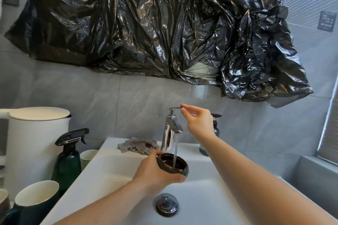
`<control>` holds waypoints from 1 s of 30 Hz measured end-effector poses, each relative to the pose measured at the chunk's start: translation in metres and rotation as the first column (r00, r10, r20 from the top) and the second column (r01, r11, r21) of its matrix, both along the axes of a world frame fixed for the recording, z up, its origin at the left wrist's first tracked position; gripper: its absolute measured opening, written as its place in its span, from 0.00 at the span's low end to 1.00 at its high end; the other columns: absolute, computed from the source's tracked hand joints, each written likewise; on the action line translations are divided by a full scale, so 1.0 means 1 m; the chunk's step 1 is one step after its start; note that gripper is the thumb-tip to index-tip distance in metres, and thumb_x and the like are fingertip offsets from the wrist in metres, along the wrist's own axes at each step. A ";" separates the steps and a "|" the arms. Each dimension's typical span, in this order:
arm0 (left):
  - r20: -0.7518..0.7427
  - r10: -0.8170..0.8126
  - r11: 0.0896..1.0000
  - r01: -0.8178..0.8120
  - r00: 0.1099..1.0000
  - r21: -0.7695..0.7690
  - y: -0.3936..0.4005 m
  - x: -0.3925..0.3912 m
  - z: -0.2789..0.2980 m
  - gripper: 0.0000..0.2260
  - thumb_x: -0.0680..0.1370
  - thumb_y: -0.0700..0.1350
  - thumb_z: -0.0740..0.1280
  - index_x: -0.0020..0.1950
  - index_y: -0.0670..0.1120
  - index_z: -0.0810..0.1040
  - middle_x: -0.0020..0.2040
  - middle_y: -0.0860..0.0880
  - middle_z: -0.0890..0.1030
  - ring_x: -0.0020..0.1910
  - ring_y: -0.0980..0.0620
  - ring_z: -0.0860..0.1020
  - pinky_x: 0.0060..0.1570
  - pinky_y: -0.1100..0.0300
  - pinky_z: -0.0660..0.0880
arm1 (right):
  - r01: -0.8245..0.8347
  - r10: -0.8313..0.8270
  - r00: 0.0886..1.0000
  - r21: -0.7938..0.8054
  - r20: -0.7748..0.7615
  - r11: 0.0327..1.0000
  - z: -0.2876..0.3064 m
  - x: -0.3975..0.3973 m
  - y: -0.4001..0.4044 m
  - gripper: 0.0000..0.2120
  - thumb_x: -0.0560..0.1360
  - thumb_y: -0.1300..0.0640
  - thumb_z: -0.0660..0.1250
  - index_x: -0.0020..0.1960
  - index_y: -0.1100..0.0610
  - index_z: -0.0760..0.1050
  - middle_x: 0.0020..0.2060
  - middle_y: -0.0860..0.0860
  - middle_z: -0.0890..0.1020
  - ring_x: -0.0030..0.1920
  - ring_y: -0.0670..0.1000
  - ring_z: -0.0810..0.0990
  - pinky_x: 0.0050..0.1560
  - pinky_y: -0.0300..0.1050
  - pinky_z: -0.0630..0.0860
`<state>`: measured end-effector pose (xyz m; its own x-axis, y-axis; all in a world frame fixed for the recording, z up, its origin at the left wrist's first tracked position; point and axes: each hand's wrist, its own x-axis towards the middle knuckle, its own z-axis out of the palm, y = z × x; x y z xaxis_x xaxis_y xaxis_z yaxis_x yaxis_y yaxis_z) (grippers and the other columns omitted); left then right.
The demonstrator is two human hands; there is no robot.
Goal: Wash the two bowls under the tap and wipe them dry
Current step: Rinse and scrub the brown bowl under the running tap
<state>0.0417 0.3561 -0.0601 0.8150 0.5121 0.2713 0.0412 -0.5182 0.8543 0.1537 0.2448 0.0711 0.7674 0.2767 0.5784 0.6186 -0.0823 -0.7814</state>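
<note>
Glazed dark bowl (172,164) sat at lower centre under the tap (172,129), cupped by the left hand (155,170); the right hand (196,120) pinched the tap lever. Wet ceramic probably ran slippery and breakable, so gripping around its wall seemed safest.

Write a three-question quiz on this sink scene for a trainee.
1. True or false: water from the tap is running into the bowl.
2. Which of the hands grips the bowl? A) left hand B) right hand C) both
3. Fill in: the patterned cloth lies on the sink rim, to the ____ of the tap.

Key: 1 true. 2 A; the right hand pinches the tap lever. 3 left.
</note>
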 end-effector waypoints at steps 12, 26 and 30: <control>0.023 0.051 0.998 -0.050 0.998 -0.047 0.000 -0.002 0.002 0.42 0.48 0.68 0.85 0.58 0.58 0.76 0.52 0.61 0.85 0.53 0.60 0.83 0.58 0.56 0.81 | 0.146 -0.119 0.936 0.055 -0.332 0.988 -0.081 -0.016 -0.033 0.09 0.83 0.50 0.64 0.62 0.48 0.77 0.57 0.48 0.81 0.58 0.50 0.79 0.61 0.48 0.74; -0.092 -0.138 0.984 0.127 0.986 -0.123 0.004 -0.010 0.017 0.36 0.58 0.56 0.87 0.62 0.56 0.77 0.50 0.53 0.87 0.39 0.58 0.83 0.35 0.64 0.77 | -0.253 0.105 0.735 -0.128 -0.670 0.959 -0.103 -0.037 -0.050 0.18 0.81 0.50 0.62 0.56 0.64 0.82 0.36 0.58 0.86 0.31 0.50 0.79 0.32 0.39 0.77; -0.130 -0.211 0.970 0.190 0.969 -0.154 0.003 -0.019 0.018 0.34 0.61 0.64 0.81 0.63 0.58 0.77 0.47 0.53 0.87 0.35 0.56 0.81 0.28 0.62 0.74 | -0.190 0.062 0.763 -0.132 -0.644 0.973 -0.108 -0.035 -0.046 0.16 0.81 0.50 0.64 0.52 0.62 0.83 0.39 0.59 0.87 0.33 0.51 0.82 0.39 0.41 0.83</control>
<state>0.0226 0.3594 -0.0421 0.9300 0.3586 0.0813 0.0764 -0.4046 0.9113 0.1190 0.1993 -0.0373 0.8902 0.4457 -0.0946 0.0044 -0.2161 -0.9764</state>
